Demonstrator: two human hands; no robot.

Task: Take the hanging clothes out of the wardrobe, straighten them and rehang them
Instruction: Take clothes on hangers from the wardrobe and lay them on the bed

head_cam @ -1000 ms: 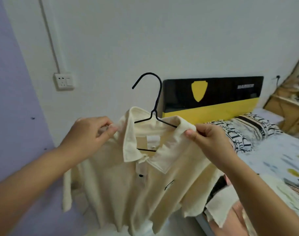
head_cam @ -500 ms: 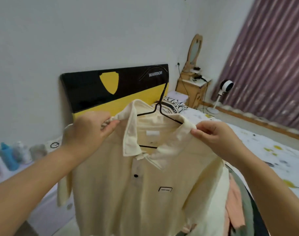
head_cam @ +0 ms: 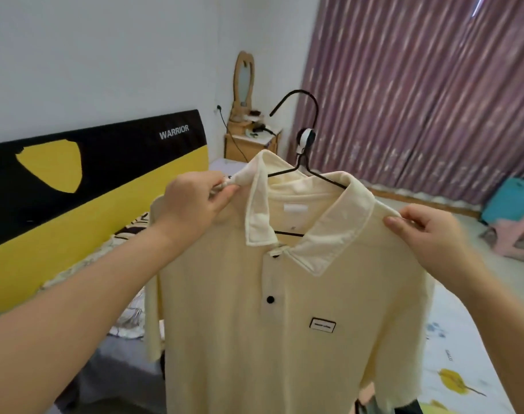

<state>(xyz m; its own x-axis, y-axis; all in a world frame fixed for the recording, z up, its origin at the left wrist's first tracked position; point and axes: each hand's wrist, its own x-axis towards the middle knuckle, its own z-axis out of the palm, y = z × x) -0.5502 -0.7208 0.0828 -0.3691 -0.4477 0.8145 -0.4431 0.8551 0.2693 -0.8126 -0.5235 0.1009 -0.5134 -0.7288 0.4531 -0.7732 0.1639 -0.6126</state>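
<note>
Both hands pinch one cream polo shirt (head_cam: 272, 294) by its shoulders and hold it up in front of the camera, above the bed (head_cam: 463, 354). Left hand (head_cam: 195, 201) has its grip clamped on a bunched bit of cloth at the shirt's left shoulder, thumb against curled fingers, forearm reaching up from the lower left. Right hand (head_cam: 428, 234) has its grip clamped on the other shoulder seam just beside the collar, thumb on the near side, fingers curled behind, forearm coming in from the lower right. Both wrists sit at about the same height, the left a little higher.

One black wire hanger (head_cam: 310, 171) sits inside the shirt, its hook standing up above the collar and curving left. The collar is partly turned up on the left side. Two black buttons show on the placket, and one small black-edged patch on the chest.

Behind: one black and yellow headboard (head_cam: 105, 174) marked WARRIOR, one mirror (head_cam: 244, 77) on a wooden stand in the corner, one small white fan (head_cam: 304, 138) and purple curtains (head_cam: 419, 100)
</note>
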